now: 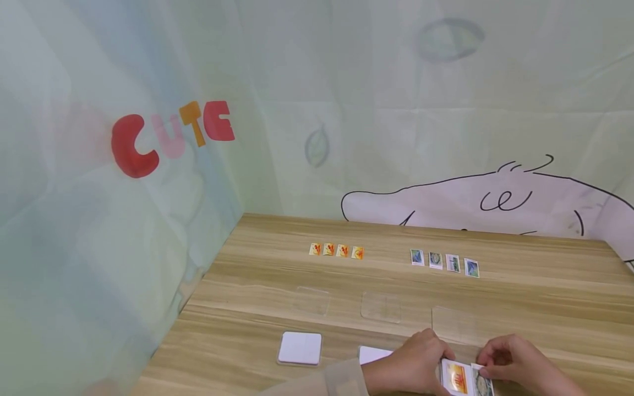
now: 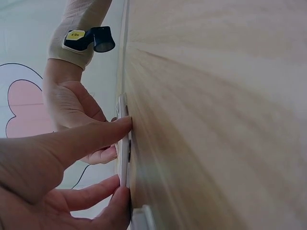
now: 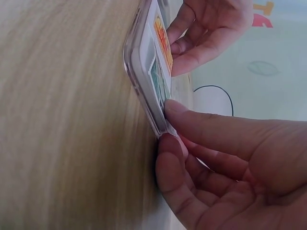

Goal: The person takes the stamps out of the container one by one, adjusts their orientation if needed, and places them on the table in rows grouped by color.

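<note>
A flat white square case with clear edges point(image 3: 139, 52) lies tilted in the right wrist view, low over the wooden table. My left hand point(image 1: 416, 360) grips it by its left side, thumb and fingers at the edges. On its face sit an orange stamp-like picture point(image 1: 455, 378) and, to the right, a grey-green stamp-like picture point(image 1: 481, 384). My right hand point(image 1: 517, 360) pinches the grey-green picture at its outer edge; in the right wrist view the thumb point(image 3: 177, 108) lies on its face and the index finger is at its end.
Farther back on the table point(image 1: 238, 264) stand a row of orange stamps point(image 1: 342, 251) and a row of landscape stamps point(image 1: 436, 260). Nearer are three clear square covers point(image 1: 380, 307). One white square case point(image 1: 299, 347) lies left; another point(image 1: 373, 355) is partly behind my left hand. Printed curtains point(image 1: 297, 82) border the table.
</note>
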`<state>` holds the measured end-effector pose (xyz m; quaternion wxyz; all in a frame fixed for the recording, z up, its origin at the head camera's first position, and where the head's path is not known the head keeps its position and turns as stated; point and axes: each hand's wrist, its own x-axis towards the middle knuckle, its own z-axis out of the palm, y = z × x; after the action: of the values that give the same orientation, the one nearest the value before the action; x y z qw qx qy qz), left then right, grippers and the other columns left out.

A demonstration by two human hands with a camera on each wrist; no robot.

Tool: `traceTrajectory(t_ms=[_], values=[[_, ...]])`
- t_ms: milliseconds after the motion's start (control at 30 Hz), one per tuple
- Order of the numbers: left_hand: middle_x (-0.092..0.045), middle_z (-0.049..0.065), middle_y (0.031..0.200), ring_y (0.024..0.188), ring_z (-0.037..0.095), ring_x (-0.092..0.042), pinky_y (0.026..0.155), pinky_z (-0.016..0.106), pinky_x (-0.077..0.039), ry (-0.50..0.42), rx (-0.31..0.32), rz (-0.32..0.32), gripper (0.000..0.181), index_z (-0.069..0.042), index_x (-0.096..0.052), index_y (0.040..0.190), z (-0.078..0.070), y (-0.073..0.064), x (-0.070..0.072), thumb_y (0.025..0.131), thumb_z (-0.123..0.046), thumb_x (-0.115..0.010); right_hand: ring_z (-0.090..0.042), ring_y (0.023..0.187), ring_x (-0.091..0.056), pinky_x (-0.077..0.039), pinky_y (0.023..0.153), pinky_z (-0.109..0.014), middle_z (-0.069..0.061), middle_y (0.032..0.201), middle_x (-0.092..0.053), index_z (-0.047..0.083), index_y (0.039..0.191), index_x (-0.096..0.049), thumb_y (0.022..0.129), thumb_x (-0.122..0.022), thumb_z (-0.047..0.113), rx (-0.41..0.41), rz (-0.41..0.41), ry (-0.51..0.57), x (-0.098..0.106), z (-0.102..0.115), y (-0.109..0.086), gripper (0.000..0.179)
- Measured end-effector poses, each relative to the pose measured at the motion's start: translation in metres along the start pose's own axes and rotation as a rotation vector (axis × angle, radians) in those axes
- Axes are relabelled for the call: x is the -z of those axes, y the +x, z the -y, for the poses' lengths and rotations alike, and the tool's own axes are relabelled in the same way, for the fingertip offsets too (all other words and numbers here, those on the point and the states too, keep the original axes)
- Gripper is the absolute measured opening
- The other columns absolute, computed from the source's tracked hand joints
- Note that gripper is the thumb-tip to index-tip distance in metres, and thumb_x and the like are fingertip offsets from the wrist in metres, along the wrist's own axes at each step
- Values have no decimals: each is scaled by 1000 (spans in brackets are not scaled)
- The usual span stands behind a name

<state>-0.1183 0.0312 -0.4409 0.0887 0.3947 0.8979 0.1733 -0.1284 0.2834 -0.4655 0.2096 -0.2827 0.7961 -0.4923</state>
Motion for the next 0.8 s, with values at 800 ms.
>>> traceTrajectory(t_ms=[800], values=[[-61, -18, 85, 83, -6, -41, 74, 9, -32, -33, 0, -3, 48, -18, -76, 108, 1, 0, 0, 66, -35, -93, 1, 68, -53, -46, 51, -21, 13, 82, -64, -10, 91, -66, 95, -62, 0, 27, 46, 113, 6, -4, 0, 11]])
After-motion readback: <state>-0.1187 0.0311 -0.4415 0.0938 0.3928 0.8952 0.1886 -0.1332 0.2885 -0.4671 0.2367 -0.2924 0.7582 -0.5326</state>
